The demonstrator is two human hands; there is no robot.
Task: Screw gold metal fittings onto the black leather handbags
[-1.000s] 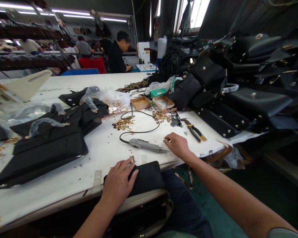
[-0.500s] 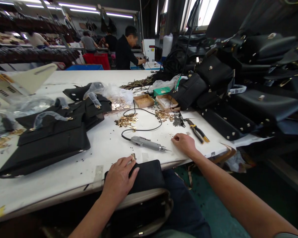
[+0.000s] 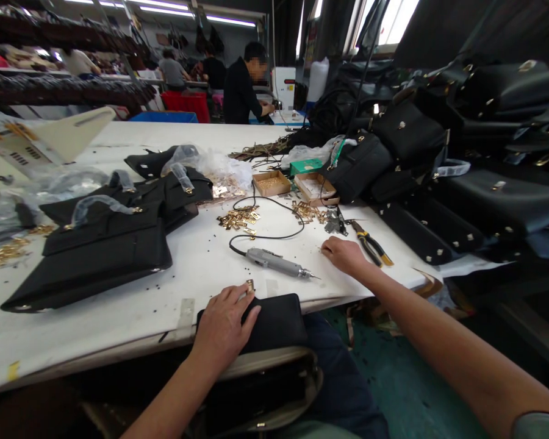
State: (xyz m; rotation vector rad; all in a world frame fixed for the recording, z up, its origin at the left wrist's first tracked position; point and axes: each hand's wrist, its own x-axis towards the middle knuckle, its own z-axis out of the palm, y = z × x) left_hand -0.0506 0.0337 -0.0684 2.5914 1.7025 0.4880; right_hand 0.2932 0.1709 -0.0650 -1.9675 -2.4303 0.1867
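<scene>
My left hand lies over the black flap of a handbag at the table's front edge. Its fingertips hold a small gold metal plate at the flap's far edge, while the thumb rests on the black surface. The bag's open mouth faces me below, near my lap. On the tabletop, my right hand has its fingers pinched together beside tiny loose bits; anything between them is too small to make out. Between the hands lies a grey electric screwdriver with a black cord. Pliers with black and yellow handles lie right of my right hand.
Gold metal fittings lie in piles mid-table, near small cardboard boxes. Black handbags with wrapped handles occupy the left; more black bags are stacked right. A co-worker sits at the far end.
The view has shifted slightly, so the scene sits a little further right. My left hand stays on the flap and plate; my right hand keeps its pinch in about the same spot.
</scene>
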